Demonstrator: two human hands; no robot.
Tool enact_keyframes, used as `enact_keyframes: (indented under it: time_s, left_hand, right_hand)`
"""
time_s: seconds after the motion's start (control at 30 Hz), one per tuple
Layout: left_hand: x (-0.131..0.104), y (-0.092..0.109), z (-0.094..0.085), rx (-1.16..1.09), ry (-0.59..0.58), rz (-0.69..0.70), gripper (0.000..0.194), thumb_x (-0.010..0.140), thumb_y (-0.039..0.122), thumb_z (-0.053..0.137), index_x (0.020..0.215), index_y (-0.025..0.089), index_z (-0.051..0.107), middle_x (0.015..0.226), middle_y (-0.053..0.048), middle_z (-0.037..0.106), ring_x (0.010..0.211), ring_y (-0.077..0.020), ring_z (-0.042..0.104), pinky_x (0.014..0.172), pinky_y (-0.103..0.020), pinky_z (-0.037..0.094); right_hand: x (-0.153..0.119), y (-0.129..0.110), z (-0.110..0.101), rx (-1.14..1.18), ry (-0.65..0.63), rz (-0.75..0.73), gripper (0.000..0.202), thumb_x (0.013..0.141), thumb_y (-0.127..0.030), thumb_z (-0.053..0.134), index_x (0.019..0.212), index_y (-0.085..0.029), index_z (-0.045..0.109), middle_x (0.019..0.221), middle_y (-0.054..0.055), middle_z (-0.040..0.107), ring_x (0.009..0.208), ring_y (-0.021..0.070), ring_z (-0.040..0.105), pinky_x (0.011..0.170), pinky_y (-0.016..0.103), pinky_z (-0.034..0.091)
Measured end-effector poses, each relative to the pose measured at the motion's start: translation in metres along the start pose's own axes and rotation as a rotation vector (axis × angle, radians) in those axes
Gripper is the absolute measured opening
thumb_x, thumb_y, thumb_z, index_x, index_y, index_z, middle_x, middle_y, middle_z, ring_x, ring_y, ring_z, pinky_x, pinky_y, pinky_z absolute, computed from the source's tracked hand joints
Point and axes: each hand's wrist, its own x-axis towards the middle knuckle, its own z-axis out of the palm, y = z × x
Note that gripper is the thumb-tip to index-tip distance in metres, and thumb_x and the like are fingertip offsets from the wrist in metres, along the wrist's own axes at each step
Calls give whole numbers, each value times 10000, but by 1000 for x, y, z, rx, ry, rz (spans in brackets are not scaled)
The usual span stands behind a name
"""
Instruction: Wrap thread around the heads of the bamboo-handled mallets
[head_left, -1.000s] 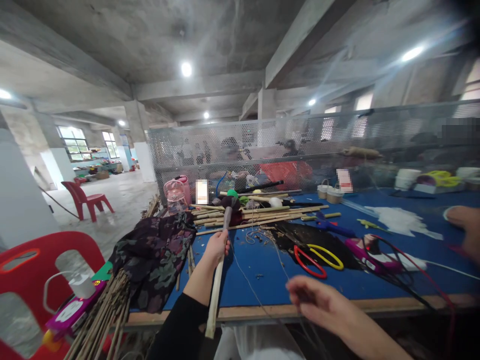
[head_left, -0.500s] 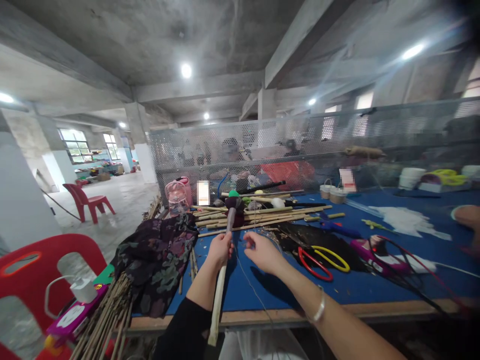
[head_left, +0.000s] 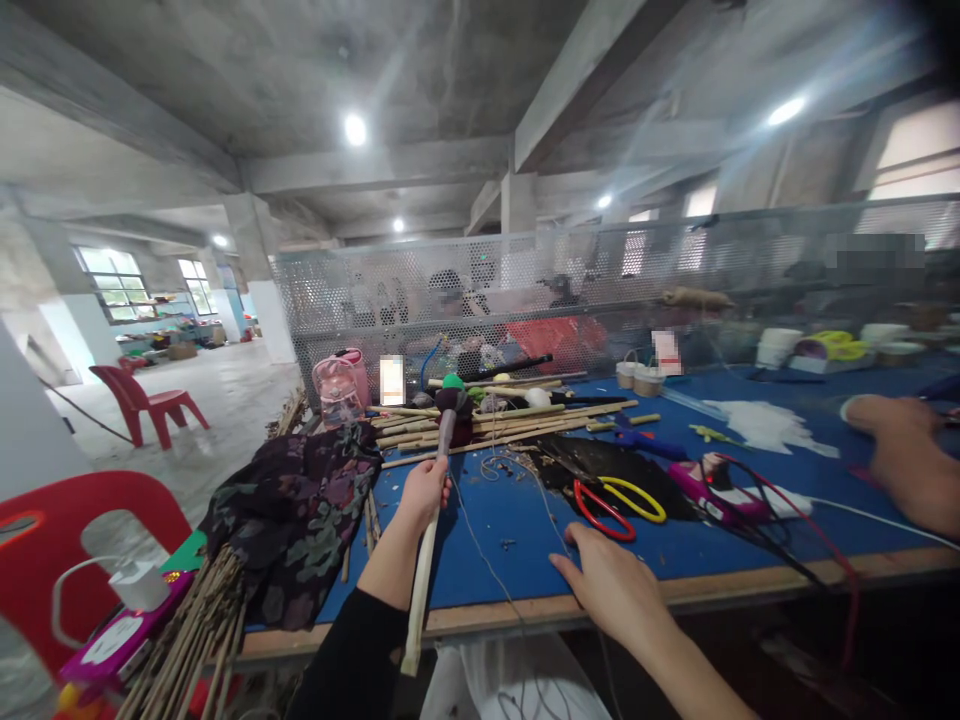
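A pale stick (head_left: 421, 600) is gripped by the left hand (head_left: 426, 492), its fingers closed around it just below a grey-wrapped section (head_left: 446, 432). The stick is held aslant, with its lower end reaching past the front edge of the blue surface (head_left: 480, 585); its wrapped end is seen against a dark ball with a green top (head_left: 452, 383). The right hand (head_left: 611, 580) is held near the front edge, thumb and forefinger slightly parted, the other fingers partly hidden. Whether the thin thread (head_left: 545, 496) passing close to its fingertips is held cannot be told. Just beyond that hand, red-and-yellow-handled scissors (head_left: 598, 484) are laid by black material (head_left: 645, 466). Thin poles (head_left: 517, 432) are piled farther back, and floral cloth (head_left: 292, 520) is draped at the left.
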Motion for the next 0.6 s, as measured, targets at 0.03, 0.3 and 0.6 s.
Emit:
enact_keyframes:
  time_s: [0.03,0.3,0.6]
  left_hand:
    - [0,0,0,0,4,-1,293,768,443,488,670,174,427,477,59,437,352,-44,360,359,-166,280]
    - [1,-1,0,14,19,2,313,758,466,487,663,172,436,477,54,441,351,-45,369,360,-166,288]
    - [0,0,0,12,24,-7,278,777,423,478,662,174,434,469,56,439,343,-48,363,360,-171,283]
  right_hand:
    - [3,3,3,0,2,-1,114,800,-277,477,845,-209,557,877,58,644,774,214,603,577,268,306]
    - [7,10,12,30,19,-57,179,843,-197,372,761,-199,532,817,49,618,750,185,579,604,260,326]
    - [-53,13,-45,480,-662,-554,268,814,-425,439,729,-195,545,752,18,582,704,144,523,625,212,400]
